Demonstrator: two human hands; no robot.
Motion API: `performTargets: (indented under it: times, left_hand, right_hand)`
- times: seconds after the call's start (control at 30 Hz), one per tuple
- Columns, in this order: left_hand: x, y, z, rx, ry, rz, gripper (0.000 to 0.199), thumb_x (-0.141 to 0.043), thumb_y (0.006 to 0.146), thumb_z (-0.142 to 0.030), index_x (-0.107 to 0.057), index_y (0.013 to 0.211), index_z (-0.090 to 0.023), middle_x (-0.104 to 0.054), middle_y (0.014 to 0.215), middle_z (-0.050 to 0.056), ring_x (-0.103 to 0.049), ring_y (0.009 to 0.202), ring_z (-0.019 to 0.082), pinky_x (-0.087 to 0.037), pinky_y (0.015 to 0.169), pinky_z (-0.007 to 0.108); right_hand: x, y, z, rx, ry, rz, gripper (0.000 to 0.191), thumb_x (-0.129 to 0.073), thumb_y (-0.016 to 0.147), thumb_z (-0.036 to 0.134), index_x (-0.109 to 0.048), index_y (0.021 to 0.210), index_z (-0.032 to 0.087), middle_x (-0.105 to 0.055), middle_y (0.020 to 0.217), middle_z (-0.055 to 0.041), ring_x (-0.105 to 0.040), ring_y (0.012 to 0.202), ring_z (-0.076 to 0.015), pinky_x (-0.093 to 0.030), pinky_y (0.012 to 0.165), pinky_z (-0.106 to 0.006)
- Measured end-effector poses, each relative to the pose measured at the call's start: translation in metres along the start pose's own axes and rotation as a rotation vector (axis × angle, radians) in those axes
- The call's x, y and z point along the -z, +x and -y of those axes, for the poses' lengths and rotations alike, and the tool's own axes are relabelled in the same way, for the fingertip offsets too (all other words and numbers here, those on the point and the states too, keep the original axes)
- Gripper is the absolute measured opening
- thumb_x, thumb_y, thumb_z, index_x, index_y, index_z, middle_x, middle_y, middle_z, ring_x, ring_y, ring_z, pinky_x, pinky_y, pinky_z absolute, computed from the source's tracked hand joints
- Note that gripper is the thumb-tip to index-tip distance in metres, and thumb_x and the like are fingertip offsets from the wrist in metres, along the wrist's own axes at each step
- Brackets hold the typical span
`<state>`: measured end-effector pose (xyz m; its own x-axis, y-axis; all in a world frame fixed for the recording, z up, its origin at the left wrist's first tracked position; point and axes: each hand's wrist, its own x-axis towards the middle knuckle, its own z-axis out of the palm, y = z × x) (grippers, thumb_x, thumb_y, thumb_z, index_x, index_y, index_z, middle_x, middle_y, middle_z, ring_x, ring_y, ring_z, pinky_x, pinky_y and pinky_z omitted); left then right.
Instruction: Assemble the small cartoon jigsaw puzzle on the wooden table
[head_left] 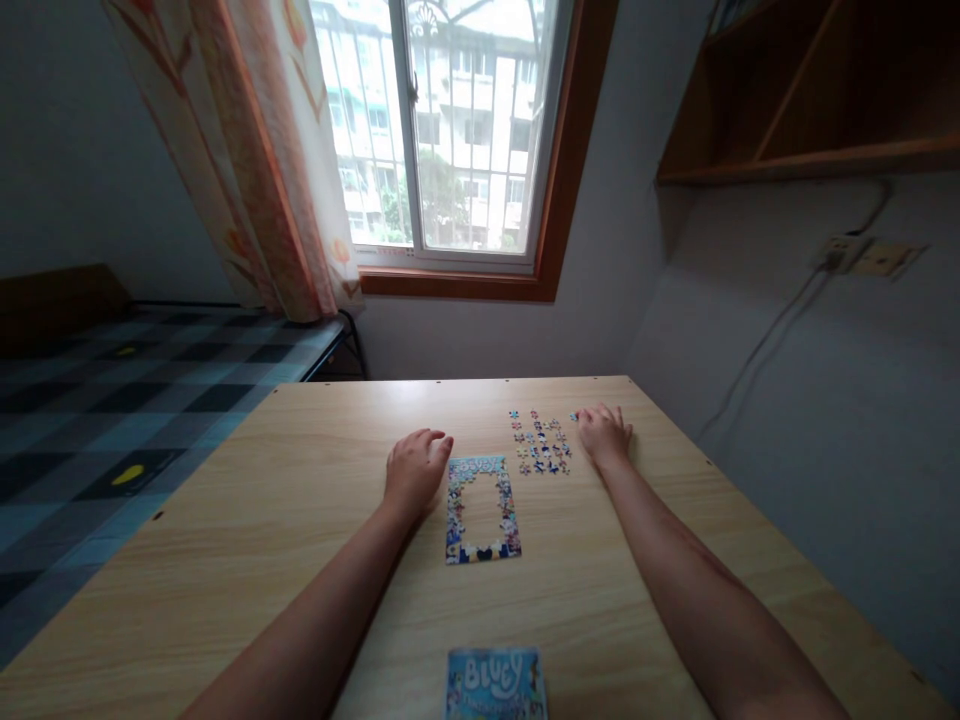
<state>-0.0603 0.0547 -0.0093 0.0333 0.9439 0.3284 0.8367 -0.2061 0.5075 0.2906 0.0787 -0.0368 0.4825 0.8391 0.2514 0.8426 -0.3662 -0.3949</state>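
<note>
A partly joined jigsaw puzzle (454, 515) lies flat on the table, its border put together around a bare middle. My left hand (418, 466) rests just left of its upper edge, fingers loosely bent and apart, holding nothing. Right of the puzzle, several loose puzzle pieces (541, 450) are spread out in rough rows. My right hand (604, 434) is low over the table beyond their right side. A small puzzle piece (574, 416) shows at the tips of its thumb and forefinger, while the other fingers are spread.
A blue puzzle box (495, 685) marked "Bluey" sits at the near edge of the wooden table (315, 480). A bed (225, 350) with checked bedding stands to the left. Beyond the table are a curtain (262, 170) and a window (472, 150); a shelf (810, 160) hangs at right.
</note>
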Motion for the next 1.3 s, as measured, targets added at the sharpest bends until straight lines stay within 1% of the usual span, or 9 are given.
performTargets:
  times: [0.13, 0.33, 0.57, 0.87, 0.97, 1.03, 1.1, 1.17, 1.3]
  left_hand:
    - [-0.001, 0.000, 0.001, -0.014, -0.019, -0.010, 0.037, -0.046, 0.097, -0.042, -0.073, 0.109, -0.020, -0.071, 0.124, 0.010, -0.060, 0.122, 0.028, -0.041, 0.110, 0.044]
    - [-0.001, 0.001, 0.001, -0.039, -0.023, -0.023, 0.038, -0.043, 0.097, -0.040, -0.073, 0.108, -0.019, -0.072, 0.120, 0.011, -0.061, 0.118, 0.029, -0.042, 0.108, 0.045]
    - [-0.001, 0.002, 0.002, -0.035, -0.020, -0.009, 0.038, -0.043, 0.096, -0.040, -0.073, 0.108, -0.019, -0.072, 0.121, 0.010, -0.060, 0.119, 0.029, -0.042, 0.109, 0.044]
    - [0.001, -0.001, -0.002, -0.022, 0.013, 0.014, 0.035, -0.049, 0.095, -0.040, -0.072, 0.112, -0.020, -0.069, 0.127, 0.010, -0.059, 0.124, 0.028, -0.040, 0.112, 0.042]
    - [0.002, -0.002, -0.003, -0.014, 0.031, 0.029, 0.034, -0.058, 0.091, -0.042, -0.071, 0.115, -0.022, -0.067, 0.132, 0.010, -0.057, 0.127, 0.029, -0.039, 0.113, 0.044]
    - [0.003, -0.003, -0.004, -0.018, 0.043, 0.044, 0.035, -0.063, 0.088, -0.044, -0.071, 0.116, -0.023, -0.066, 0.134, 0.010, -0.056, 0.128, 0.029, -0.039, 0.113, 0.045]
    - [0.004, -0.004, -0.006, -0.027, 0.053, 0.058, 0.039, -0.066, 0.086, -0.045, -0.070, 0.118, -0.023, -0.066, 0.135, 0.010, -0.056, 0.128, 0.030, -0.039, 0.112, 0.046]
    - [0.006, -0.005, -0.008, -0.039, 0.066, 0.070, 0.045, -0.068, 0.085, -0.047, -0.068, 0.123, -0.023, -0.065, 0.136, 0.010, -0.055, 0.129, 0.031, -0.038, 0.112, 0.047]
    - [0.007, -0.008, -0.011, -0.065, 0.094, 0.085, 0.054, -0.071, 0.082, -0.049, -0.064, 0.129, -0.024, -0.063, 0.139, 0.010, -0.054, 0.130, 0.032, -0.037, 0.111, 0.048]
  right_hand:
    - [0.005, 0.003, -0.009, -0.010, 0.009, -0.032, 0.035, -0.052, 0.095, 0.037, -0.075, 0.120, 0.027, -0.054, 0.149, -0.0090, -0.039, 0.142, -0.0354, -0.035, 0.113, -0.055]
    - [0.006, 0.001, -0.012, 0.038, 0.028, -0.031, 0.027, -0.063, 0.089, 0.036, -0.078, 0.109, 0.029, -0.062, 0.140, -0.0071, -0.049, 0.134, -0.0286, -0.038, 0.110, -0.041]
    - [0.011, -0.001, -0.006, 0.006, 0.057, -0.047, 0.018, -0.065, 0.085, 0.031, -0.078, 0.096, 0.026, -0.073, 0.119, -0.0061, -0.060, 0.114, -0.0289, -0.043, 0.099, -0.041]
    - [0.021, -0.005, -0.001, 0.001, 0.120, -0.067, 0.017, -0.065, 0.084, 0.033, -0.077, 0.094, 0.027, -0.077, 0.096, -0.0029, -0.064, 0.097, -0.0256, -0.047, 0.085, -0.034]
    - [0.029, -0.011, 0.015, 0.080, 0.241, -0.111, 0.021, -0.063, 0.085, 0.032, -0.076, 0.100, 0.024, -0.077, 0.093, -0.0036, -0.065, 0.091, -0.0240, -0.047, 0.084, -0.033]
    - [0.033, -0.018, 0.032, 0.208, 0.410, -0.106, 0.028, -0.064, 0.084, 0.032, -0.076, 0.107, 0.022, -0.077, 0.092, -0.0042, -0.065, 0.084, -0.0221, -0.048, 0.081, -0.032]
    - [0.035, -0.030, 0.052, 0.362, 0.575, 0.018, 0.027, -0.064, 0.084, 0.033, -0.078, 0.104, 0.021, -0.076, 0.088, -0.0044, -0.063, 0.074, -0.0192, -0.049, 0.074, -0.031]
    - [0.033, -0.046, 0.072, 0.485, 0.686, 0.236, 0.025, -0.067, 0.083, 0.035, -0.080, 0.098, 0.020, -0.075, 0.081, -0.0041, -0.060, 0.067, -0.0170, -0.047, 0.068, -0.029]
    - [0.022, -0.078, 0.098, 0.560, 0.799, 0.563, 0.024, -0.072, 0.080, 0.033, -0.080, 0.096, 0.018, -0.075, 0.079, -0.0041, -0.063, 0.069, -0.0162, -0.046, 0.065, -0.027]
